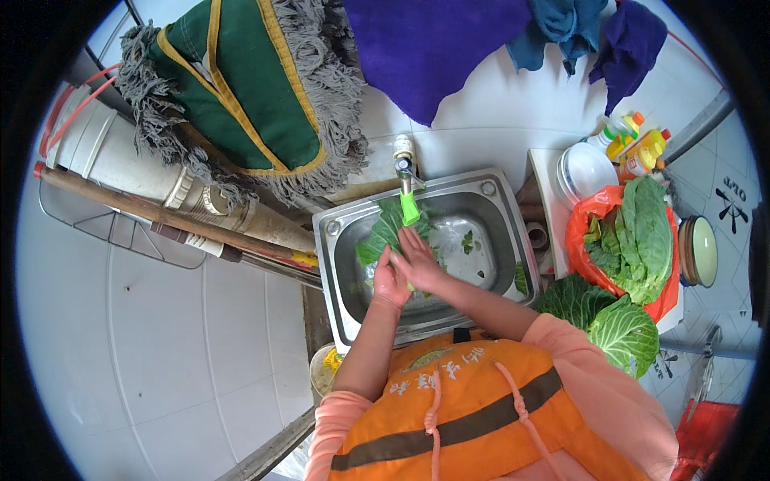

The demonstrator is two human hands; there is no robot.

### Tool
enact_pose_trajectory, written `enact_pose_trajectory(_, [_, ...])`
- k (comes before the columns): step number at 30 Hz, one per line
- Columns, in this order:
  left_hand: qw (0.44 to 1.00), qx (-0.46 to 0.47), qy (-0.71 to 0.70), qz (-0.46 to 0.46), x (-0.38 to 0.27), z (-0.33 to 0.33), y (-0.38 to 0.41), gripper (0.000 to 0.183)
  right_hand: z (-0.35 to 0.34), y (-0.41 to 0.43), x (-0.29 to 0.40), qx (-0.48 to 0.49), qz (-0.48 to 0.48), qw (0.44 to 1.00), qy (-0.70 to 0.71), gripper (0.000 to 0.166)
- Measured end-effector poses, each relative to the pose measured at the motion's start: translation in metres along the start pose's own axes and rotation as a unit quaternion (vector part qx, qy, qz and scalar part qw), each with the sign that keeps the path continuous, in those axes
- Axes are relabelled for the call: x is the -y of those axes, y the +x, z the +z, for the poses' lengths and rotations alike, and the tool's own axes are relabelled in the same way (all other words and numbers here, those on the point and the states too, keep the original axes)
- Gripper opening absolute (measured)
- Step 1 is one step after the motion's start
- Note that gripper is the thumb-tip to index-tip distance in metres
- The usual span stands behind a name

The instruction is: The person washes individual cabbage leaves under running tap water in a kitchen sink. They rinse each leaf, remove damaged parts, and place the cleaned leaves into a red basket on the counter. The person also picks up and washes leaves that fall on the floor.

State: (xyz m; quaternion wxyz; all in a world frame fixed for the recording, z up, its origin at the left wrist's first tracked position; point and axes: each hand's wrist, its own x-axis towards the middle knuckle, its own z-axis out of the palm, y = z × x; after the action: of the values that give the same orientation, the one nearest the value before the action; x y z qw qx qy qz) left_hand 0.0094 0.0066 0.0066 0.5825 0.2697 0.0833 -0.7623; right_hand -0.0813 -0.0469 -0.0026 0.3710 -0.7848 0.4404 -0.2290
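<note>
Over the stainless steel sink, a large green cabbage leaf lies between my two hands, below the tap with its bright green spout extension. My left hand holds the leaf near its pale stalk; the fingers are partly hidden. Across the leaf lies my right hand, its fingers stretched out and pointing towards the spout. Small leaf scraps sit in the basin. Another green leaf piece rests against the basin's right side.
Right of the sink, a red plastic bag holds leafy greens, with loose cabbage leaves below. White bowls and bottles stand behind it. A grey-fringed green mop head and purple cloth hang above. Pole at left.
</note>
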Motion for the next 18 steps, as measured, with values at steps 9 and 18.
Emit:
enact_pose_trajectory(9, [0.994,-0.045,0.007,0.098,-0.006,0.007,0.001,0.052,0.005,0.007,0.019,0.029,0.017,0.998,0.055,0.076])
enact_pose_trajectory(18, [0.996,-0.038,0.07,0.028,-0.02,0.038,0.02,0.062,-0.035,-0.023,-0.008,0.142,-0.036,0.964,0.221,0.065])
